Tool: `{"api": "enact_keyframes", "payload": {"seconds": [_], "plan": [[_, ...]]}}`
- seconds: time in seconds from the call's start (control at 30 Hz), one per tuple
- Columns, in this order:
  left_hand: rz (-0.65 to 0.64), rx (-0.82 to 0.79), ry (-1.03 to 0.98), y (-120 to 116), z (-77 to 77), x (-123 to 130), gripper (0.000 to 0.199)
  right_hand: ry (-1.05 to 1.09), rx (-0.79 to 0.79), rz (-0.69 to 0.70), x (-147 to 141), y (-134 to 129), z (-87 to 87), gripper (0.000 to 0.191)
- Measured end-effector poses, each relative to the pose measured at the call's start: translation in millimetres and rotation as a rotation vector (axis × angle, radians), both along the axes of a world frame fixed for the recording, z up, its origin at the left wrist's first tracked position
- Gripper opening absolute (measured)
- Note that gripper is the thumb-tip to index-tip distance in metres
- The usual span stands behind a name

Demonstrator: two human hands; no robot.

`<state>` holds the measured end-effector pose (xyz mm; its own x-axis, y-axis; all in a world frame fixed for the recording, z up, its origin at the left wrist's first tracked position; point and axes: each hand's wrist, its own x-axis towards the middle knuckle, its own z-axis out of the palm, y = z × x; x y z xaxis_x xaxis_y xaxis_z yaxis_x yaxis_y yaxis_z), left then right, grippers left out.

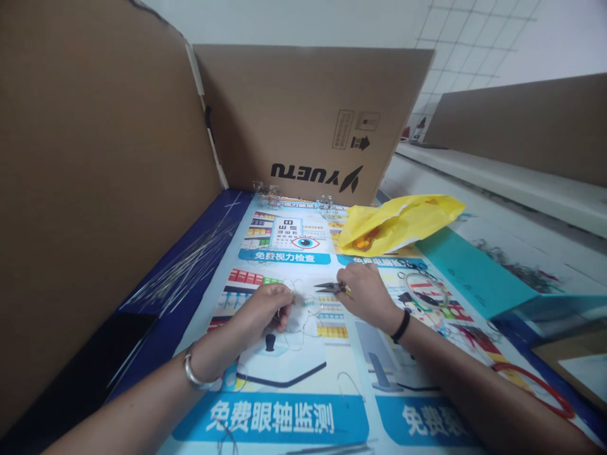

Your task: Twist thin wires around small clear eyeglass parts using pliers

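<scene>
My left hand (269, 308), with a silver bangle (192, 368) on its wrist, pinches a thin wire piece (300, 303) at mid-table. The wire bends out in fine loops to the right and below the fingers. My right hand (367, 289), wearing a black band (401, 326), is closed around small pliers (332, 287). Their dark jaws point left, toward the wire, and look slightly parted. A gap lies between the plier tips and my left fingertips. Whether the jaws touch any wire is too fine to tell.
Straight wires (187, 265) lie at the left. A yellow bag (403, 222) and a teal box (478, 272) stand at the right, near a wire coil (427, 289) and a red ring (535, 385). Cardboard panels (303, 107) rise behind and left.
</scene>
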<state>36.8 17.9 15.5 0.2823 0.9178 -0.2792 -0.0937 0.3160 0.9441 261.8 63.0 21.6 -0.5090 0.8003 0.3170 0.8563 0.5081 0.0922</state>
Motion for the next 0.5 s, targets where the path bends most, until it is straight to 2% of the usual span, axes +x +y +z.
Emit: {"api": "enact_keyframes", "payload": {"seconds": [0.13, 0.27, 0.5], "plan": [[0.030, -0.019, 0.006, 0.4, 1.7, -0.5, 0.024, 0.005, -0.040, 0.041, 4.0, 3.5, -0.4, 0.009], [0.013, -0.031, -0.048, 1.0, 0.1, -1.5, 0.025, -0.119, -0.015, 0.023, 4.7, 4.5, 1.1, 0.011], [-0.042, 0.063, -0.100, 0.9, 2.5, -1.4, 0.028, -0.188, -0.004, 0.035, -2.5, -1.9, 2.1, 0.018]]}}
